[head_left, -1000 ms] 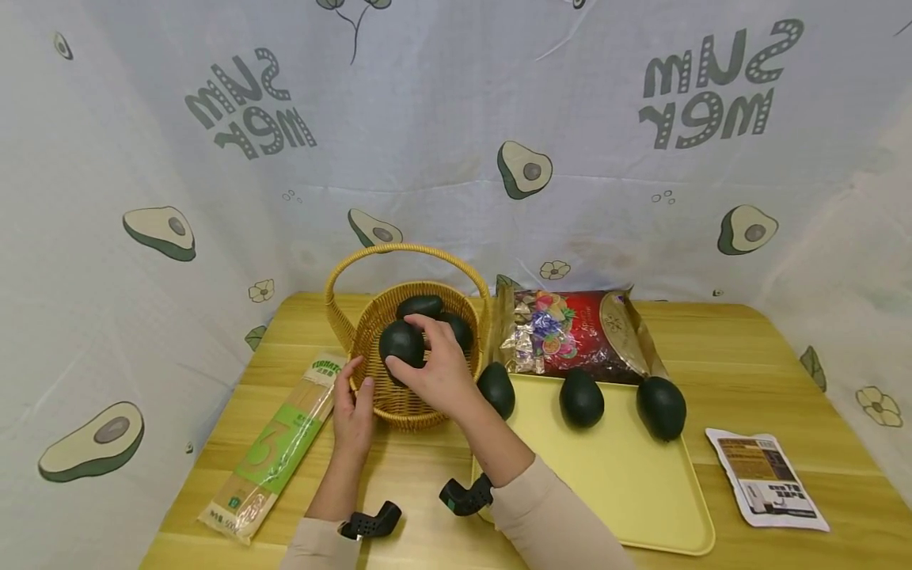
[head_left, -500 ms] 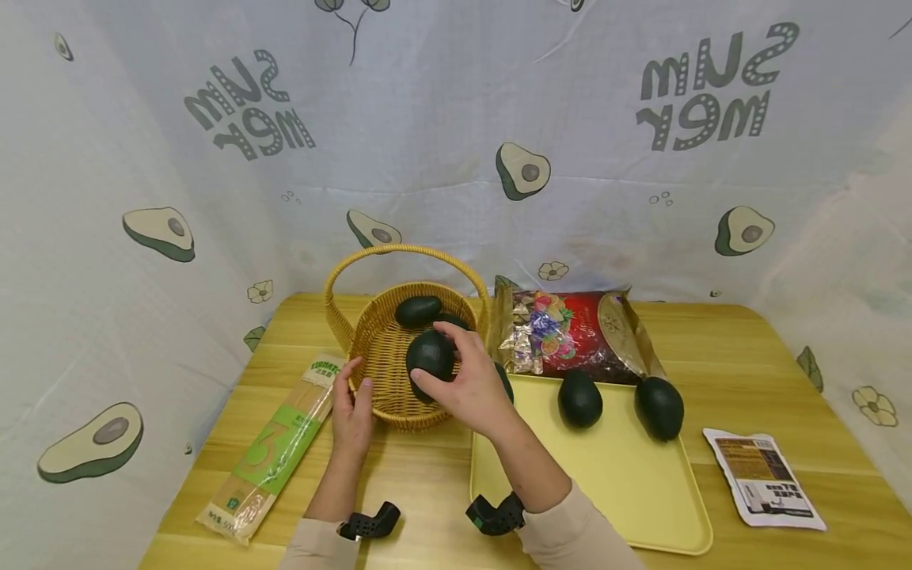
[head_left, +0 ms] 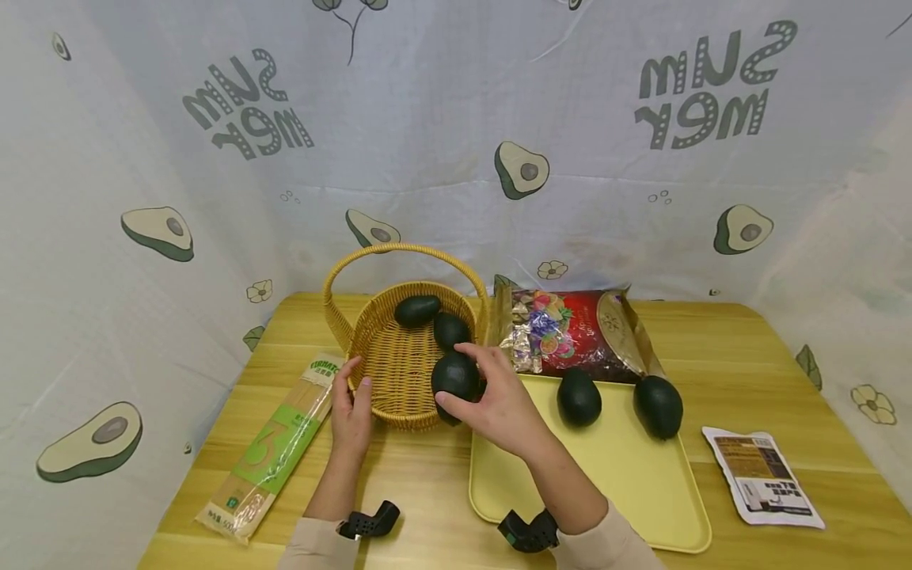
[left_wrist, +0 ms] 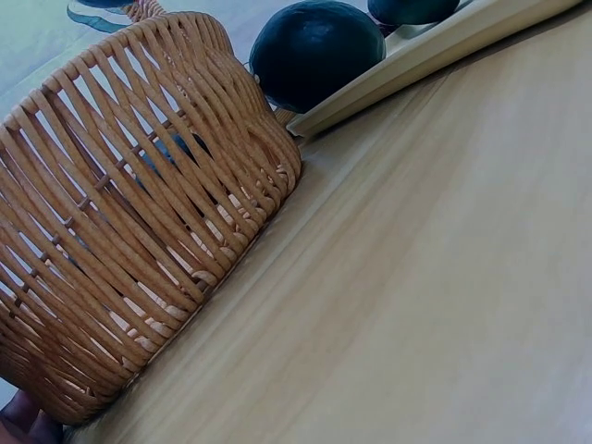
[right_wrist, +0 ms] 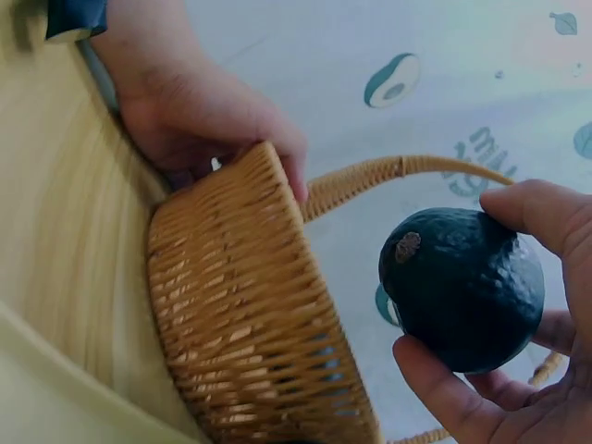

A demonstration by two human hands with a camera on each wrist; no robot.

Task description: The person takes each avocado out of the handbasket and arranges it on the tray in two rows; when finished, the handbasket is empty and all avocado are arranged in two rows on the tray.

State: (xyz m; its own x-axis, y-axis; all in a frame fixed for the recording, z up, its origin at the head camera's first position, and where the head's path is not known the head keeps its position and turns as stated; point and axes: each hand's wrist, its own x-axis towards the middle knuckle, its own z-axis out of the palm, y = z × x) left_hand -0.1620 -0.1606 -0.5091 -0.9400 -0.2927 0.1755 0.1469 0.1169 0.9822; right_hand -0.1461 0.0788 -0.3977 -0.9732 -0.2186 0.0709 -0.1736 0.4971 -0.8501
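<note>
My right hand (head_left: 504, 408) holds a dark green avocado (head_left: 454, 377) over the right rim of the yellow wicker basket (head_left: 388, 364), thumb and fingers on its sides. The right wrist view shows this avocado (right_wrist: 462, 287) close up, stem end showing. My left hand (head_left: 352, 423) grips the basket's left rim, its fingers over the edge. Inside the basket lie two avocados, one at the back (head_left: 417, 311) and one at the right (head_left: 451, 330). Two more avocados (head_left: 579, 397) show along the back of the yellow tray (head_left: 606, 483); another (left_wrist: 314, 55) appears at its corner in the left wrist view.
Behind the tray lies a red and gold candy bag (head_left: 570, 332). A pack of noodles (head_left: 274, 451) lies left of the basket, and a small white-edged pouch (head_left: 762, 477) right of the tray. A printed cloth (head_left: 427, 158) hangs behind the wooden table (head_left: 420, 499).
My right hand has carried the avocado rightward from inside the basket to its right rim, uncovering the avocado at the basket's right. My left hand has stayed on the rim.
</note>
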